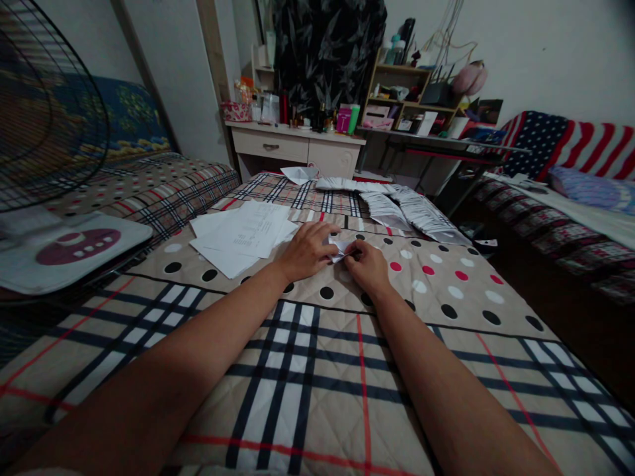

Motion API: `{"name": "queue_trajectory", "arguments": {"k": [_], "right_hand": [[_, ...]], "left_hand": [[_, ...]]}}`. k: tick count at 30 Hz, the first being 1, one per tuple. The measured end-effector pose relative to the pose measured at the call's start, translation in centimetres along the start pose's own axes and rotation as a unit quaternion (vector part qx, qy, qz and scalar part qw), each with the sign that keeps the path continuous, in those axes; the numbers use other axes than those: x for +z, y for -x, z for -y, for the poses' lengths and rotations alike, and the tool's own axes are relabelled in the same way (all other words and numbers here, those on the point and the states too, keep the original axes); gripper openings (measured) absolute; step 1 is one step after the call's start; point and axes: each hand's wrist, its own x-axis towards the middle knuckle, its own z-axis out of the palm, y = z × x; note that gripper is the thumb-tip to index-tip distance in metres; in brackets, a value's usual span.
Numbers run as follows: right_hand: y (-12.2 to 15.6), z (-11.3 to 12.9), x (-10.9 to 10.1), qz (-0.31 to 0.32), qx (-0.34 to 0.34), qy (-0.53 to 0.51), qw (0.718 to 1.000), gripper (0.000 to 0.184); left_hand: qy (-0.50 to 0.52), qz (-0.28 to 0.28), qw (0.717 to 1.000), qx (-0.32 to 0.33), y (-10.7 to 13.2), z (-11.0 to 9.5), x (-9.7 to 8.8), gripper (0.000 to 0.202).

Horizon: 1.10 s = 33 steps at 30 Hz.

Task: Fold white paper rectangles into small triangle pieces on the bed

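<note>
Between my two hands, just above the patterned bedspread [347, 291], is a small folded piece of white paper [339, 250]. My left hand [310, 250] is closed on its left side, thumb and fingers bent around it. With thumb and forefinger, my right hand [368, 264] pinches the right end of the same paper. The fold's exact shape is partly covered by my fingers. Left of my left hand lie several loose printed sheets [243, 235], overlapping one another. Beyond my hands, long rows of folded white papers [421, 213] stretch along the far right of the bed.
A fan [54, 106] stands at the left over its white base [84, 251]. Past the bed's far end is a white dresser [270, 145] with bottles on top. A desk with wooden shelves [401, 82] stands at the back right. Another bed [570, 218] lies to the right.
</note>
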Motion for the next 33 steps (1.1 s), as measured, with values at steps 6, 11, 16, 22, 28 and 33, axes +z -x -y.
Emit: {"name": "queue_trajectory", "arguments": {"k": [6, 11, 16, 22, 28, 33], "right_hand": [[0.0, 0.1, -0.1, -0.002, 0.006, 0.001, 1.000, 0.009], [0.0, -0.1, 0.1, 0.005, -0.036, 0.014, 0.999, 0.012], [-0.1, -0.1, 0.1, 0.018, -0.081, 0.022, 0.996, 0.008], [0.0, -0.3, 0.0, 0.017, -0.118, -0.036, 0.992, 0.010], [-0.4, -0.8, 0.7, -0.028, -0.014, -0.135, 0.990, 0.026], [-1.6, -2.1, 1.5, -0.013, 0.082, -0.191, 0.978, 0.034]], "left_hand": [[0.001, -0.009, 1.000, -0.019, 0.3, 0.4, 0.3, 0.014], [0.008, 0.000, 0.998, -0.061, 0.5, 0.8, 0.9, 0.017], [0.012, 0.031, 0.998, -0.050, 0.4, 1.0, 1.2, 0.011], [0.041, 0.009, 0.998, -0.045, 0.3, 1.0, 1.2, 0.009], [0.029, 0.022, 0.999, 0.008, 0.2, 1.0, 1.3, 0.009], [0.006, 0.014, 0.995, 0.100, -0.1, 0.4, 1.3, 0.017]]}}
